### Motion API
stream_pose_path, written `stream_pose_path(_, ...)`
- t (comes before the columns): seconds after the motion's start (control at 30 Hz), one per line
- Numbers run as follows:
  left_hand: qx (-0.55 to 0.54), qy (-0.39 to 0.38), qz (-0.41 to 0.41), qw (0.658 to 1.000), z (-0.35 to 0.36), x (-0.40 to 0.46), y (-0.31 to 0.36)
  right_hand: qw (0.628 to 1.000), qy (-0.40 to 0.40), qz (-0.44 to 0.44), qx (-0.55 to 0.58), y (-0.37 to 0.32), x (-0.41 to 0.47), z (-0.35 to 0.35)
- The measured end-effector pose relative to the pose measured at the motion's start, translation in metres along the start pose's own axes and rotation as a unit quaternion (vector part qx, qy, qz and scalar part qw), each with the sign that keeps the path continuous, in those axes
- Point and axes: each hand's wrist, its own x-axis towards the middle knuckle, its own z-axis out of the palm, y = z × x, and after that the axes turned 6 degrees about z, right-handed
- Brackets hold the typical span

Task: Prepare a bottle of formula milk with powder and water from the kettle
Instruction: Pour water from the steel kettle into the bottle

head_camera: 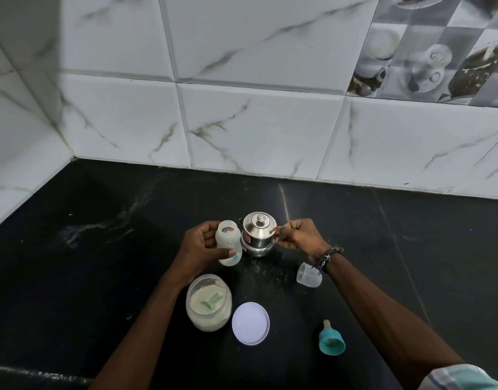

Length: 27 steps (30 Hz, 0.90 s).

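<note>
- Left hand [198,247], centre of frame: fingers and thumb wrapped round the baby bottle [228,242], which has no teat on and stands upright or slightly tilted; can't tell if its base touches the worktop [101,249].
- Right hand [297,235], just right of centre: fingers curled, pinching the handle side of the steel kettle [258,234]; lid on, spout side touching or just beside the bottle.
- Powder jar [209,303], below the left hand: open, pale powder inside, green scoop [212,299] lying in it.
- White jar lid [250,323], just right of the jar, flat on the worktop.
- Clear bottle cap [308,275], under the right wrist, lying on its side.
- Teal teat ring [331,339], lower right, tipped over, teat pointing up-frame.
- Beaded bracelet [328,256] on the right wrist.
- Marble-look tiled wall [256,108] behind the black worktop.
</note>
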Motion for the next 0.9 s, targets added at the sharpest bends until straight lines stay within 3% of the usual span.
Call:
stream_pose_path(0.57,-0.011,-0.06,0.053,0.997,0.027,0.001,0.022,0.999,-0.007,-0.035,-0.018,-0.081,-0.077,-0.079)
stream_pose_path(0.9,-0.203,-0.156,0.011,0.966,0.052,-0.01,0.036,0.999,0.0,-0.049,-0.019,-0.105,-0.122,-0.099)
